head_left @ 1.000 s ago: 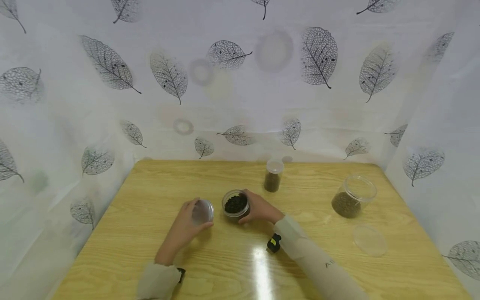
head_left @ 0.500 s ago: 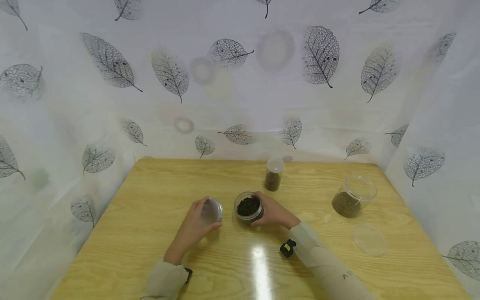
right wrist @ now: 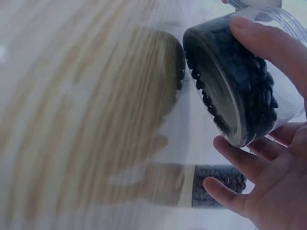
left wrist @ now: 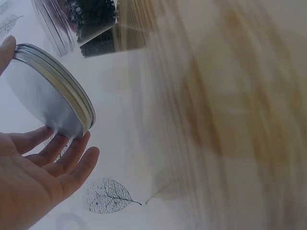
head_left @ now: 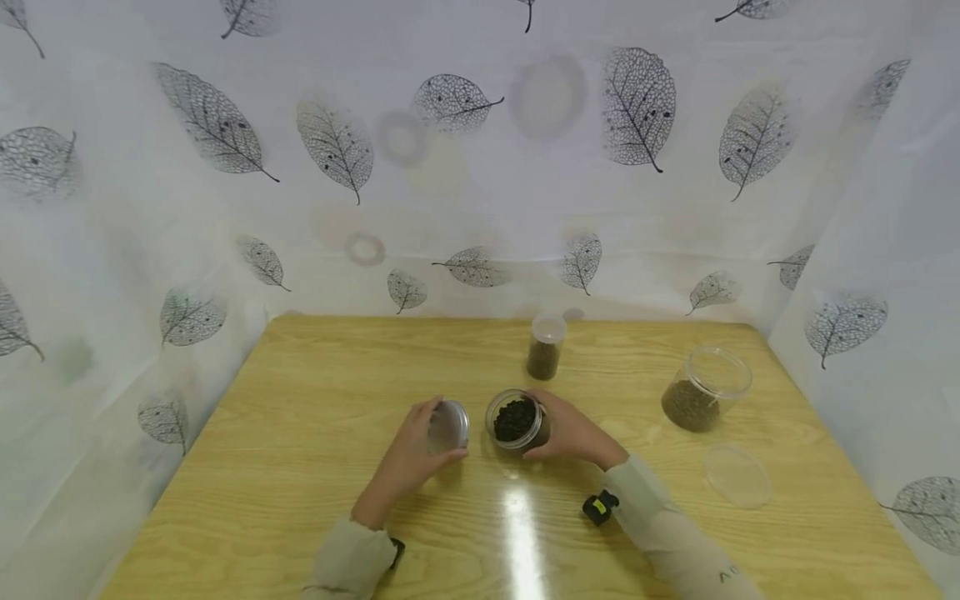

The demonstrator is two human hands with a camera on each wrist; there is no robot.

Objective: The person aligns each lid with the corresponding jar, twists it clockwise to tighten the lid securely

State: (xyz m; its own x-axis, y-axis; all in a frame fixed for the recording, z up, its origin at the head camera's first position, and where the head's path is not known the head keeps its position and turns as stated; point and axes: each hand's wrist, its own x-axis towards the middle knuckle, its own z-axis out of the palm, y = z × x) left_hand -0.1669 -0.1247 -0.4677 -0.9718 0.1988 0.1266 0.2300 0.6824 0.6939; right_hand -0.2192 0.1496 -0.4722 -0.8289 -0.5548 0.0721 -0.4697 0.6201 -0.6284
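In the head view, my left hand (head_left: 408,457) holds a silver screw lid (head_left: 448,427) by its edge, thumb on the near side and fingers on the far side. The left wrist view shows that lid (left wrist: 53,91) tipped on its side. Just right of it, my right hand (head_left: 576,432) grips an uncapped clear jar (head_left: 517,421), part filled with small black beans. Its mouth leans toward the lid, with a narrow gap between the two. From the right wrist, the jar's base (right wrist: 216,88) appears tilted up off the table.
A small jar with a whitish lid (head_left: 546,348) and dark contents stands behind my right hand. To the right is a larger wide-mouthed clear jar (head_left: 703,396), with a flat clear disc (head_left: 738,477) lying in front. A leaf-print sheet (head_left: 480,192) encloses the wooden table (head_left: 322,358).
Both hands have moved to the right and slightly nearer, carrying the lid and the bean jar together. The gap between lid and jar stays about the same.
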